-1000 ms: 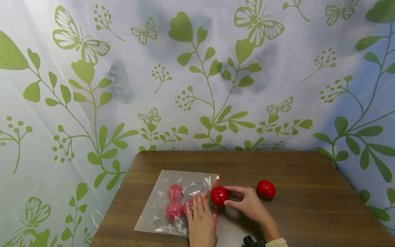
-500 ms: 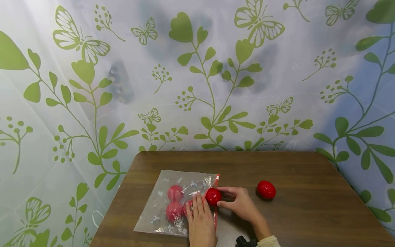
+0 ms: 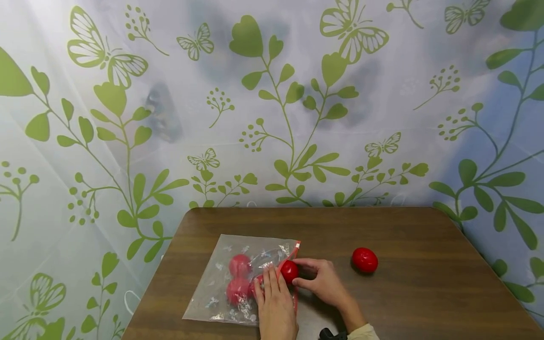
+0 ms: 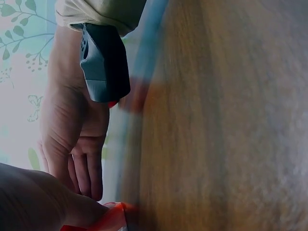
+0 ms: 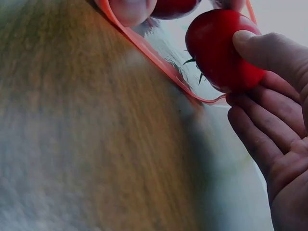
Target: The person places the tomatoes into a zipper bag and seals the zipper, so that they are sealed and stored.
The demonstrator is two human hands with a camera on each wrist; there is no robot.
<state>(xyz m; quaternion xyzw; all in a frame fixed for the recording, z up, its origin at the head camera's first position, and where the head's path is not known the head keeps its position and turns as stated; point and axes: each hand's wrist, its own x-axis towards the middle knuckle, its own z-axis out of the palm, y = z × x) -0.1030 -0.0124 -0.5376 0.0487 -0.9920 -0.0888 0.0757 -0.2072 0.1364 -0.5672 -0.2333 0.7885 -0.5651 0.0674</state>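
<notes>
My right hand (image 3: 325,283) pinches a red tomato (image 3: 290,271) between thumb and fingers at the mouth of a clear zip bag (image 3: 231,246). In the right wrist view, the tomato's green leaf tips (image 5: 190,61) show inside the bag's orange rim (image 5: 147,52). My left hand (image 3: 275,309) lies on the bag with fingers straight, close beside that mouth. One of its fingertips (image 5: 131,8) is inside the rim. Two tomatoes lie deeper in the bag, the upper one (image 3: 240,266) touching the lower one (image 3: 238,290). Another tomato (image 3: 257,283) is partly hidden under my left fingers.
A single tomato (image 3: 364,260) rests on the brown wooden table (image 3: 416,293), right of my right hand. Behind the table hangs a white curtain (image 3: 191,108) with green leaves and butterflies. A black wrist camera (image 3: 331,334) sits at my right sleeve.
My right hand has moved left with the tomato, from beside the bag's orange edge into its mouth. The left hand has stayed on the bag.
</notes>
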